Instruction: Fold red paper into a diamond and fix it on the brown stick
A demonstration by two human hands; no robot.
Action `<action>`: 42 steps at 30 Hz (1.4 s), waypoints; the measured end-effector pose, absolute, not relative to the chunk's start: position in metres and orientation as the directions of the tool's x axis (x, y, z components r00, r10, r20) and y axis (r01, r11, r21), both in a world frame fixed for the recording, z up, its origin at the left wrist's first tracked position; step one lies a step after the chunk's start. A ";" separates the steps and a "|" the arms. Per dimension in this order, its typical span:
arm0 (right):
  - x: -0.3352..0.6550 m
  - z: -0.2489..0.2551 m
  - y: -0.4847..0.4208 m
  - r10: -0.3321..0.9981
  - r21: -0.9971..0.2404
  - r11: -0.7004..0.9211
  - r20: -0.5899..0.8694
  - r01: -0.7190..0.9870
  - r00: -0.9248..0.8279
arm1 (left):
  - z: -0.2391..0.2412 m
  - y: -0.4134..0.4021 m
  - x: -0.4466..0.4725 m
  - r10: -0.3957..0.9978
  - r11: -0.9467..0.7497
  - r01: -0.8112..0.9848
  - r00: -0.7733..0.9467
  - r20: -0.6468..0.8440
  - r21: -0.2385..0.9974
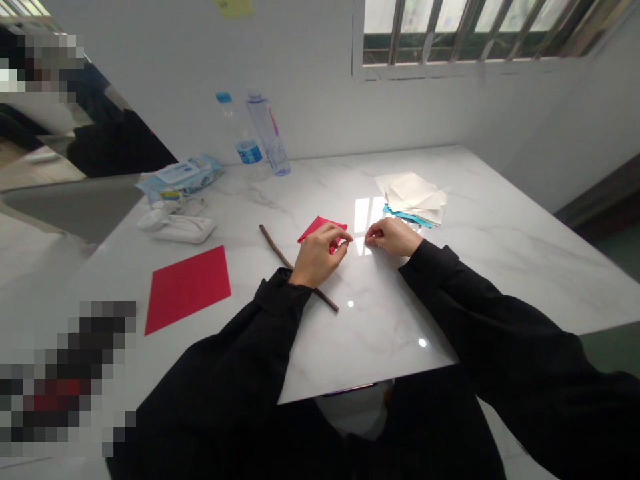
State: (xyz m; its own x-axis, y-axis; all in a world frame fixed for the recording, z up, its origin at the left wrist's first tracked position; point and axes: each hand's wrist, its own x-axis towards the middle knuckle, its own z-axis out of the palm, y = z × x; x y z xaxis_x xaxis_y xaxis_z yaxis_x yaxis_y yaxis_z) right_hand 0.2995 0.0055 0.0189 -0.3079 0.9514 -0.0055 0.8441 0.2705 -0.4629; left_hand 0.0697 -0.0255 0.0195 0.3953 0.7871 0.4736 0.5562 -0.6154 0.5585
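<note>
My left hand [320, 257] hovers over a small folded piece of red paper [320, 223], its thumb and forefinger curved with a narrow gap between them. The hand hides part of that paper, and I cannot tell whether they touch. Beneath my left wrist a thin brown twig [274, 245] lies slantwise on the table. My right hand [393, 237] is a little to the right, thumb and fingertips pinched together; anything between them is too small to make out. A flat sheet of red paper [190, 288] lies to the left of my left forearm.
On the white marbled table [390, 307], cream and blue paper pieces [413, 195] are stacked beyond my right hand. At the back left stand two plastic bottles [270, 137], near a pack of wipes [183, 173] and a white device [180, 227]. A barred window [460, 33] is ahead.
</note>
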 end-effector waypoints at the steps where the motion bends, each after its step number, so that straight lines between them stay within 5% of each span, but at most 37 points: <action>1: 0.298 0.020 0.006 0.949 -0.443 0.282 0.000 0.851 -0.314 | 0.019 -0.026 0.070 0.787 -0.615 0.555 0.396 0.472 0.560; 15: 0.275 0.049 0.018 0.885 -0.069 0.443 -0.123 0.894 -0.449 | 0.016 -0.022 0.067 0.787 -0.617 0.557 0.409 0.462 0.557; 42: 0.255 0.060 0.013 0.890 0.050 0.442 -0.151 0.896 -0.430 | 0.013 -0.023 0.068 0.789 -0.615 0.552 0.427 0.442 0.564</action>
